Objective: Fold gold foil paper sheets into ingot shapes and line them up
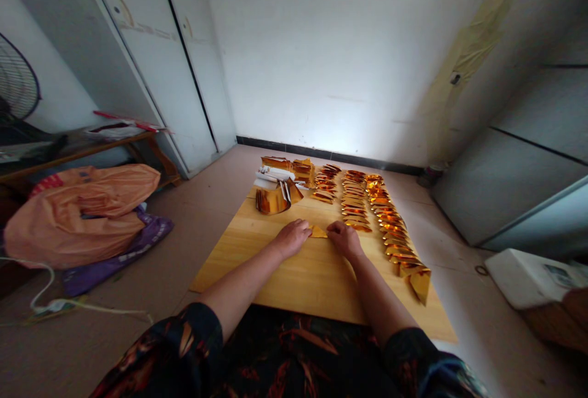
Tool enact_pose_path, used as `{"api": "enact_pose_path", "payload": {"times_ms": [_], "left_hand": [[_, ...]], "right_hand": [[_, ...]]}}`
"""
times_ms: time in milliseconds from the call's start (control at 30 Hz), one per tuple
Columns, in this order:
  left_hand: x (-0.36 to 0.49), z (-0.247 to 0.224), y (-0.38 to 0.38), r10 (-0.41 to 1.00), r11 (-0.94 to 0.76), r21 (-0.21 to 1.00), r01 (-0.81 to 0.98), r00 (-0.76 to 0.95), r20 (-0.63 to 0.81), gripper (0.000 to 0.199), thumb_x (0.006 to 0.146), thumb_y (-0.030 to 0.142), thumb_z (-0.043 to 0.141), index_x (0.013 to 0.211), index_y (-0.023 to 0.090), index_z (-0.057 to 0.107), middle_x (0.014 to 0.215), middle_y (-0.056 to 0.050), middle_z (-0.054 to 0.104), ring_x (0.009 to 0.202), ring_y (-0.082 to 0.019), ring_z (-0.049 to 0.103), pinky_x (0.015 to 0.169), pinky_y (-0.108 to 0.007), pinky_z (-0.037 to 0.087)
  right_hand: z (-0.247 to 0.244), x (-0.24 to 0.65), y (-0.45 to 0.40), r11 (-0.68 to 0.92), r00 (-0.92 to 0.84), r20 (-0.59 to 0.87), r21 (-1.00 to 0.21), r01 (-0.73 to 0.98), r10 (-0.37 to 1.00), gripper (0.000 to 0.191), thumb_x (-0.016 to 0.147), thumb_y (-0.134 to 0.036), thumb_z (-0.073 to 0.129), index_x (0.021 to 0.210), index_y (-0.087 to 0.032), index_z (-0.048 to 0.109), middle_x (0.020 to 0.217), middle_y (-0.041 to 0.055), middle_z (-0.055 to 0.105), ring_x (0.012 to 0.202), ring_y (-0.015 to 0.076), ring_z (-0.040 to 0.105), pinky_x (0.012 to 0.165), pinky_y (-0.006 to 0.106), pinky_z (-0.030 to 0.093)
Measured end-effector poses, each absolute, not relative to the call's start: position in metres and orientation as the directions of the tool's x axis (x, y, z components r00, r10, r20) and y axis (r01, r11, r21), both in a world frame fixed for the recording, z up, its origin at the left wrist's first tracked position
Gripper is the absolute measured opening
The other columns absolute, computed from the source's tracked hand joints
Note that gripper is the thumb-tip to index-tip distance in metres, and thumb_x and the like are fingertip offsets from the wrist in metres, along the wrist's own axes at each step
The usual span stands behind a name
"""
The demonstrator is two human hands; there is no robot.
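Nearest are the dark patterned sleeves (202,327), then the near part of the wooden desk (298,281). Beyond, the small gold foil piece (318,232) lies between both hands, low over the desk. The left hand (293,237) has a narrow grip on its left end; the right hand (345,240) closes on the right end. Such thin, slippery foil probably handles best with light, even pressure, level wrists and edges lined up before any crease is pressed; an uneven pull could skew or tear it.

To the right, folded gold pieces (397,242) run away in overlapping rows; farther off at the left sit curved gold sheets (271,201) beside white papers (275,173). Around the desk spreads the pale floor (197,202), with an orange bag (92,208) on the left, and behind rises a scuffed white wall (331,67).
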State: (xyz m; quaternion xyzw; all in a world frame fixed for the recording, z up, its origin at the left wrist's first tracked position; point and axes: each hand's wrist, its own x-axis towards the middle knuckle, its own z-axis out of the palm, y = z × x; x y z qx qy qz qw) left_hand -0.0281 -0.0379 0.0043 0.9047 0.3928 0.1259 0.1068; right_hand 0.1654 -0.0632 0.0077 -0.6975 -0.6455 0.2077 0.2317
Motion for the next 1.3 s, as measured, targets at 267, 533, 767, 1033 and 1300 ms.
{"api": "enact_pose_path", "payload": {"times_ms": [267,533,767,1033,1300], "left_hand": [[-0.032,0.002,-0.042,0.738,-0.665,0.301,0.684,0.663,0.126,0.028,0.089,0.018,0.040,0.101,0.019,0.065,0.096,-0.007,0.059,0.096,-0.020,0.050,0.089,-0.032,0.038],[-0.030,-0.003,-0.045,0.748,-0.663,0.248,0.706,0.642,0.172,0.034,0.096,0.028,0.033,0.107,0.020,0.063,0.097,-0.008,0.060,0.097,-0.020,0.052,0.088,-0.034,0.039],[-0.031,-0.005,-0.047,0.721,-0.691,0.128,0.711,0.666,0.193,0.034,0.096,0.029,0.033,0.108,0.019,0.062,0.097,-0.008,0.060,0.095,-0.022,0.051,0.083,-0.033,0.039],[-0.030,-0.002,-0.049,0.715,-0.694,0.084,0.715,0.670,0.201,0.034,0.097,0.029,0.032,0.109,0.019,0.062,0.096,-0.007,0.060,0.093,-0.021,0.051,0.080,-0.032,0.039],[-0.032,-0.004,-0.051,0.719,-0.683,0.051,0.729,0.658,0.225,0.031,0.096,0.029,0.035,0.109,0.019,0.062,0.095,-0.006,0.060,0.091,-0.020,0.051,0.079,-0.031,0.041]], "right_hand": [[-0.001,0.163,-0.068,-0.027,0.078,0.058,-0.604,0.796,0.995,0.019,0.080,-0.020,0.051,0.087,-0.020,0.068,0.093,0.0013,0.067,0.088,0.0135,0.060,0.079,0.021,0.044],[0.017,0.128,-0.066,-0.211,0.226,-0.001,-0.363,0.908,0.974,0.027,0.074,-0.041,0.064,0.089,-0.019,0.064,0.098,0.0067,0.061,0.093,0.0192,0.057,0.072,0.026,0.041],[0.026,0.132,-0.063,-0.283,0.247,-0.144,-0.363,0.887,0.958,0.017,0.074,-0.024,0.061,0.090,-0.021,0.064,0.103,0.0060,0.062,0.094,0.0179,0.058,0.071,0.025,0.041],[0.030,0.130,-0.057,-0.309,0.253,-0.192,-0.375,0.874,0.948,0.024,0.073,-0.038,0.064,0.090,-0.020,0.065,0.101,0.0078,0.065,0.093,0.0210,0.060,0.072,0.027,0.043],[0.028,0.123,-0.056,-0.301,0.266,-0.150,-0.323,0.897,0.952,0.028,0.070,-0.039,0.068,0.092,-0.021,0.063,0.106,0.0084,0.062,0.100,0.0230,0.057,0.078,0.033,0.043]]}}
